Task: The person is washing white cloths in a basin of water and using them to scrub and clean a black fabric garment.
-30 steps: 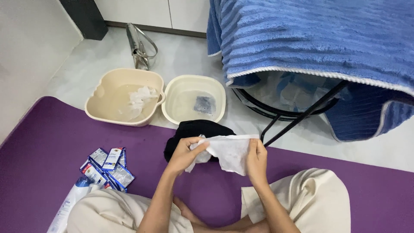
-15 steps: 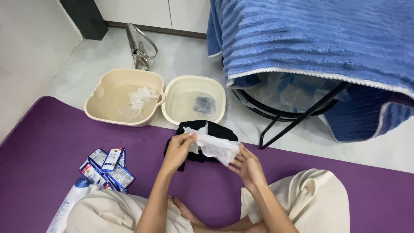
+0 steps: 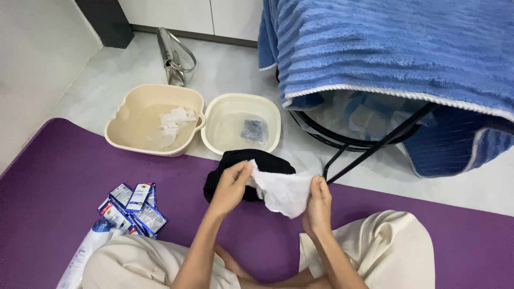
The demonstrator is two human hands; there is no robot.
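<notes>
1. Purple mat [image 3: 64, 176] covers the near floor, with pale grey tile beyond it; a person in cream trousers sits cross-legged on the mat.
2. Both hands hold a white cloth [image 3: 284, 191] just above the mat, in front of the knees. Left hand [image 3: 231, 186] pinches its upper left corner between thumb and fingers; right hand [image 3: 318, 206] has its fingers closed on the right edge.
3. Thin, soft and crumpled, the cloth hangs in loose folds between the two sets of fingers, its long axis running left to right and sloping slightly down toward the right fingers, a lower corner drooping.
4. Black garment [image 3: 243, 163], bunched and matte, lies on the mat just beyond the left fingers, partly behind the cloth.
5. Beyond the fingers stand two smooth cream plastic basins: the left basin [image 3: 120, 115] holds water and a white rag, the round basin [image 3: 267, 109] holds water and a small dark cloth.
6. Blue sachets [image 3: 131, 206] lie scattered to the left of the left fingers, beside a white bottle [image 3: 83, 254].
7. Ribbed blue towel [image 3: 396, 48] drapes a black metal frame beyond the right fingers.
</notes>
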